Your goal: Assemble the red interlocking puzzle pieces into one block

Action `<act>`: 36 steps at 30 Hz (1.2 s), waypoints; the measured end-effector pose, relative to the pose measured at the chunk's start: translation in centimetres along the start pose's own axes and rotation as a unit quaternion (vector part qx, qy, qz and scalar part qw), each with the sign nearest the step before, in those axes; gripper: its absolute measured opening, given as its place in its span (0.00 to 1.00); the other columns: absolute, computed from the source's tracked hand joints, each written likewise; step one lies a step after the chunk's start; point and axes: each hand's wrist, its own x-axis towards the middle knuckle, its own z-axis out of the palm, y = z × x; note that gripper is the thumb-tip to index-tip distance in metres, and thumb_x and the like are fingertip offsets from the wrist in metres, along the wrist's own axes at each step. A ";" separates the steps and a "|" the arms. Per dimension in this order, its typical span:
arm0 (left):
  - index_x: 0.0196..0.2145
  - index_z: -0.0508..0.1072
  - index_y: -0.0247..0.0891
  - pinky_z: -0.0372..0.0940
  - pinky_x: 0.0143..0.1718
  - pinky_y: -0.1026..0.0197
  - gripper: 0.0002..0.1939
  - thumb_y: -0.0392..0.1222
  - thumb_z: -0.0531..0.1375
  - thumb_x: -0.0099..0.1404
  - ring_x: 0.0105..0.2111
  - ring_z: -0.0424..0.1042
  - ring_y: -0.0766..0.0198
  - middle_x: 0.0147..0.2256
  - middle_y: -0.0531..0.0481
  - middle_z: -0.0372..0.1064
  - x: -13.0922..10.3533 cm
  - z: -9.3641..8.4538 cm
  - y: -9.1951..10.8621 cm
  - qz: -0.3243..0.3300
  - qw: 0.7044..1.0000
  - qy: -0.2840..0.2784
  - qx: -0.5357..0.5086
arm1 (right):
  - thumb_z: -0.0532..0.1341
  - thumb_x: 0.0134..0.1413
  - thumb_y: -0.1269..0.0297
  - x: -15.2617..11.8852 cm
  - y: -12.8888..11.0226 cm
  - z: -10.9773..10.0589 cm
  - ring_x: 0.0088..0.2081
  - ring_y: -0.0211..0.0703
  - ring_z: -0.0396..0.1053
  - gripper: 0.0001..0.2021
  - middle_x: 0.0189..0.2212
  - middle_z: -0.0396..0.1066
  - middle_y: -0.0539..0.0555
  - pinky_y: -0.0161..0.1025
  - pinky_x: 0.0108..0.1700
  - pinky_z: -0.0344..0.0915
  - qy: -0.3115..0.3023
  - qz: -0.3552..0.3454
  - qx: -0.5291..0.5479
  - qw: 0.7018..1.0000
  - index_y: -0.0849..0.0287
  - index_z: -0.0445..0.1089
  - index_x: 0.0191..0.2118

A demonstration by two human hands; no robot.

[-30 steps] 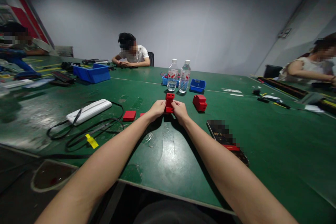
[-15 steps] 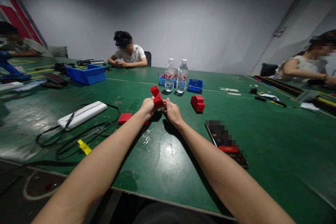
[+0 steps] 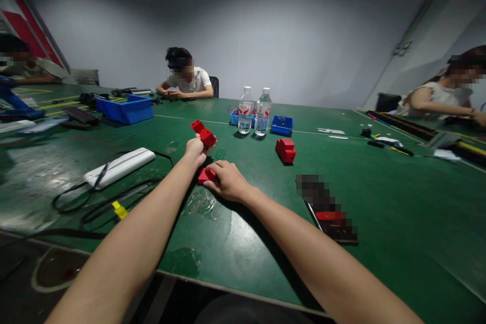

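My left hand (image 3: 196, 151) is closed around a red plastic block piece (image 3: 206, 137) with holes in it, held raised and tilted above the green table. Just in front of that wrist, my right hand (image 3: 230, 180) has its thumb and fingers on a flat red block (image 3: 205, 176) lying on the tabletop; its fingers partly cover the block. Another red stepped block (image 3: 285, 151) stands by itself to the right of both hands.
Two water bottles (image 3: 245, 111) stand beyond the hands, beside a small blue bin (image 3: 282, 124). A white power strip (image 3: 119, 168) with black cables lies left, a phone (image 3: 330, 217) right. A larger blue bin (image 3: 127, 110) sits far left. Co-workers sit around the table.
My left hand has moved left with its red piece. My right hand has left that piece, come down toward me and taken hold of the flat red block. My left forearm now covers another red block's spot.
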 end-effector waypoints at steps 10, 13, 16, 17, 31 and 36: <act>0.35 0.70 0.32 0.68 0.27 0.63 0.16 0.43 0.46 0.70 0.25 0.75 0.63 0.27 0.45 0.74 -0.7 0.0 0.3 -0.027 0.992 -0.119 0.019 | 0.61 0.51 0.60 0.5 4.5 -0.4 0.48 0.50 0.65 0.25 0.46 0.66 0.62 0.47 0.51 0.60 0.151 0.237 0.054 0.958 0.62 0.61 0.55; 0.34 0.70 0.31 0.67 0.26 0.63 0.15 0.44 0.49 0.69 0.25 0.75 0.62 0.28 0.44 0.75 -0.6 -0.2 -0.5 -0.027 0.988 -0.133 0.069 | 0.55 0.57 0.54 1.4 5.8 -0.6 0.37 0.43 0.71 0.20 0.36 0.70 0.55 0.43 0.43 0.66 0.250 0.356 0.259 0.862 0.60 0.62 0.51; 0.33 0.71 0.30 0.67 0.25 0.63 0.15 0.44 0.51 0.68 0.24 0.75 0.61 0.28 0.41 0.75 -0.7 -0.1 -1.8 -0.054 0.978 -0.166 0.115 | 0.49 0.61 0.52 2.2 6.4 -0.7 0.25 0.37 0.71 0.16 0.28 0.69 0.48 0.37 0.31 0.69 0.307 0.377 0.498 0.718 0.57 0.59 0.48; 0.33 0.71 0.30 0.67 0.26 0.62 0.15 0.44 0.51 0.68 0.24 0.75 0.60 0.28 0.40 0.75 -0.9 -0.1 -2.2 -0.063 0.973 -0.178 0.131 | 0.51 0.60 0.53 2.4 6.5 -0.7 0.23 0.36 0.71 0.15 0.26 0.69 0.47 0.35 0.28 0.68 0.316 0.367 0.550 0.680 0.57 0.58 0.47; 0.29 0.72 0.30 0.68 0.29 0.60 0.11 0.33 0.53 0.65 0.21 0.71 0.63 0.23 0.45 0.72 -2.4 1.0 -5.0 -0.084 0.959 -0.208 0.171 | 0.65 0.45 0.60 1.9 7.0 -1.3 0.29 0.33 0.70 0.19 0.31 0.71 0.46 0.29 0.26 0.67 0.342 0.275 0.632 0.639 0.57 0.65 0.44; 0.29 0.72 0.29 0.68 0.27 0.60 0.10 0.33 0.54 0.65 0.20 0.71 0.64 0.23 0.45 0.72 -2.5 1.0 -4.9 -0.092 0.961 -0.200 0.168 | 0.65 0.45 0.64 2.0 6.6 -1.4 0.30 0.34 0.71 0.24 0.31 0.71 0.46 0.31 0.28 0.69 0.344 0.267 0.636 0.637 0.54 0.61 0.50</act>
